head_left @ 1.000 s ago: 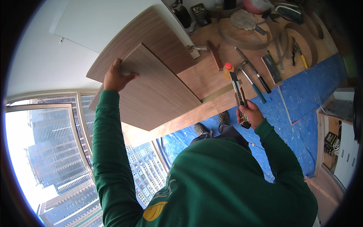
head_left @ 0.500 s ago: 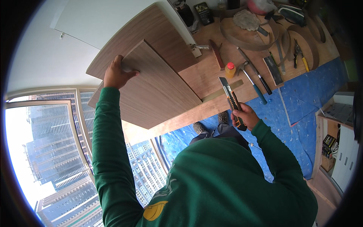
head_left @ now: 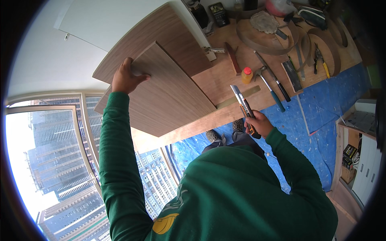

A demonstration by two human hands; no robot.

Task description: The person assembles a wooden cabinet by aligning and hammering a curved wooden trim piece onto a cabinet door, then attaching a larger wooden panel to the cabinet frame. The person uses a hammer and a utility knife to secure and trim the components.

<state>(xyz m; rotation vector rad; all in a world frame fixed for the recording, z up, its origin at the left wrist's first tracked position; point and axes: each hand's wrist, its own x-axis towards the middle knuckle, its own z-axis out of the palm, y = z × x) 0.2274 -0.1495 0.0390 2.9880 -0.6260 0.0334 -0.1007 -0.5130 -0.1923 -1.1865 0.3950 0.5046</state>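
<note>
Right hand (head_left: 259,123) nearest, at the worktop's (head_left: 225,80) near edge, fist wrapped round the utility knife (head_left: 243,106). Knife's long axis runs away from the hand, blade end pointing up-left toward the wood panel (head_left: 161,94). Left hand (head_left: 126,78) further out, arm stretched, fingers curled over the panel's far left edge, steadying it. Panel lies flat across the worktop, long axis slanting from upper left to lower right, its right corner just beside the blade; right hand is the nearer one to that corner. Beyond: small yellow bottle with red cap (head_left: 246,75), hammer (head_left: 267,86), pliers with yellow grips (head_left: 320,60), coil of brown edge banding (head_left: 265,38). Blue floor sheet (head_left: 321,104) at right.
</note>
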